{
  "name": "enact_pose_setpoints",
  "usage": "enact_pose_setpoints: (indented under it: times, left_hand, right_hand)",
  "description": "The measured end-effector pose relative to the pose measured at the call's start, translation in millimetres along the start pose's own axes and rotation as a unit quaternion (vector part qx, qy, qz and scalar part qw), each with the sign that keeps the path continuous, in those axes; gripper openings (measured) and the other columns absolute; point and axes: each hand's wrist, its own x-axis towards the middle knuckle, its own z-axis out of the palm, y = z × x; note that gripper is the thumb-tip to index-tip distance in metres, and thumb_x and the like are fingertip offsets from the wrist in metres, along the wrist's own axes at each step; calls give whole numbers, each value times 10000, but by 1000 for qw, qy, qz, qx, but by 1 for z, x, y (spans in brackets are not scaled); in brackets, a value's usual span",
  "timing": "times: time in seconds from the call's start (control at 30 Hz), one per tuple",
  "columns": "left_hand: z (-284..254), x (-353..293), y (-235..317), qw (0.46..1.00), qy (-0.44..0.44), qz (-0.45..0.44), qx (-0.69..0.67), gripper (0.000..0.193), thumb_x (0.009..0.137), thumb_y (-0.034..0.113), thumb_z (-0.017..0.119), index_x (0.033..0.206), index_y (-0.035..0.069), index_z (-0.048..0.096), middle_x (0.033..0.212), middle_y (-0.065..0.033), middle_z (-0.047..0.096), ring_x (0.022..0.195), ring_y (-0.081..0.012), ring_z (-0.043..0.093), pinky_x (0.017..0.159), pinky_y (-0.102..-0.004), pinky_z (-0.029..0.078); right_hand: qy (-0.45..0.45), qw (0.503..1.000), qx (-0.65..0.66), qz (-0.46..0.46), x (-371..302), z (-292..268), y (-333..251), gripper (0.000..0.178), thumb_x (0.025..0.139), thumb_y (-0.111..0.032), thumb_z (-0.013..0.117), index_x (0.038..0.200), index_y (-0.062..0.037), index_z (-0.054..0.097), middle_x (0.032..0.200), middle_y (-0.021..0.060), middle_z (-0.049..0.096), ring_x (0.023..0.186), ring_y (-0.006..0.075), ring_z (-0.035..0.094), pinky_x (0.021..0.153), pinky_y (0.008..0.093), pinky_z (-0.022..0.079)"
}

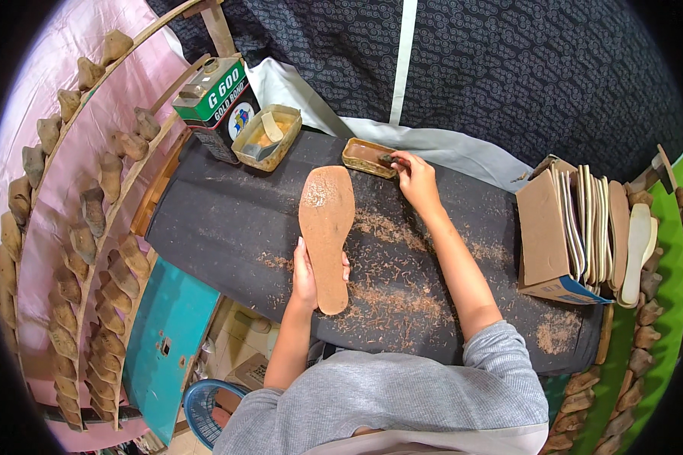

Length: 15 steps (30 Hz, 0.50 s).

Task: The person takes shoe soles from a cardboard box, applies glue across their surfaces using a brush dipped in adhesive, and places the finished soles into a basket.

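A brown, sole-shaped shoe insole (328, 235) is held up over the dark table. My left hand (304, 280) grips it near its narrow end, thumb on the near face and fingertips showing at the far edge. Its broad end points away from me and has a wet, shiny patch. Farther right, my right hand (417, 180) is closed at the edge of a small rectangular tray (349, 158) with brown liquid. Between its fingertips is a small dark piece (388, 160), too small to name for certain, at the tray's right end.
Brown shavings (395, 303) litter the dark table cover (228, 220). Left of the tray stand a tub (297, 130) of yellowish paste with a spatula and a green-and-black metal can (218, 106). A cardboard box (542, 227) of insoles stands right. Racks of wooden shoe lasts (110, 178) flank the table.
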Motion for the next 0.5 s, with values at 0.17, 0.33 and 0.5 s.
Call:
enact_pose_setpoints:
  times: [0.17, 0.33, 0.5]
  left_hand:
    - [1, -1, 2, 1000, 8, -3, -2, 587, 953, 504, 146, 1146, 48, 461, 728, -144, 572, 532, -253, 564, 488, -349, 482]
    - [2, -1, 2, 1000, 0, -4, -11, 596, 952, 511, 144, 1135, 47, 470, 731, -142, 574, 538, -257, 567, 497, -350, 485]
    - [6, -3, -1, 1000, -11, -19, -11, 611, 951, 518, 140, 1128, 40, 476, 739, -138, 577, 548, -254, 570, 512, -351, 488]
  right_hand:
    - [22, 999, 39, 26, -3, -13, -25, 270, 765, 99, 550, 997, -21, 619, 913, 150, 655, 818, 239, 671, 712, 316, 520]
    - [55, 989, 129, -54, -22, -35, -86, 298, 740, 99, 582, 1001, -30, 641, 894, 110, 662, 722, 200, 631, 671, 268, 487]
    - [28, 983, 101, -150, -41, -53, -122, 335, 686, 98, 631, 986, -49, 660, 859, 111, 656, 736, 216, 638, 657, 292, 506]
